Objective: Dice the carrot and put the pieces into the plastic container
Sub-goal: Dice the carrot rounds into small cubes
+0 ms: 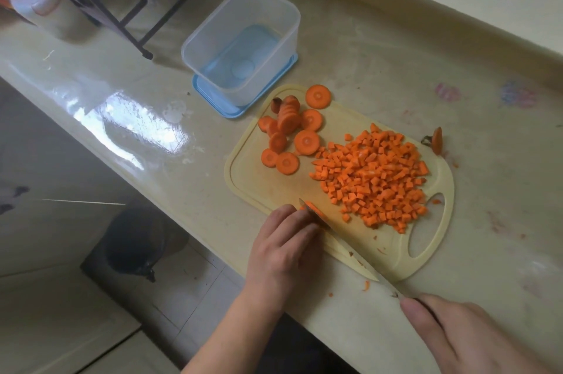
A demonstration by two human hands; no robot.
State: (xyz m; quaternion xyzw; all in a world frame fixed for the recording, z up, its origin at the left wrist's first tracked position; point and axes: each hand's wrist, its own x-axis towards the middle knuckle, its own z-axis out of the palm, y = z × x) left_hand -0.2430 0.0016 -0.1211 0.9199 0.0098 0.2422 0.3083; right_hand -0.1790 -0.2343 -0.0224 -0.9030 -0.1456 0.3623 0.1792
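Observation:
A pale yellow cutting board (274, 181) lies on the counter. A heap of diced carrot (374, 178) covers its right half, and several round carrot slices (292, 133) lie at its far left. At the board's near edge my left hand (286, 248) holds down a carrot slice (312, 207) with curled fingers. My right hand (463, 334) grips the knife (350, 251) by its handle, and the blade's tip rests on that slice. The clear plastic container (274, 11) stands empty on its blue lid (213, 99) beyond the board.
A carrot end (437, 139) lies on the counter just right of the board. A black wire rack (122, 17) with bags stands at the back left. A dark bin (137, 242) sits on the floor below the counter edge. The wall runs along the right.

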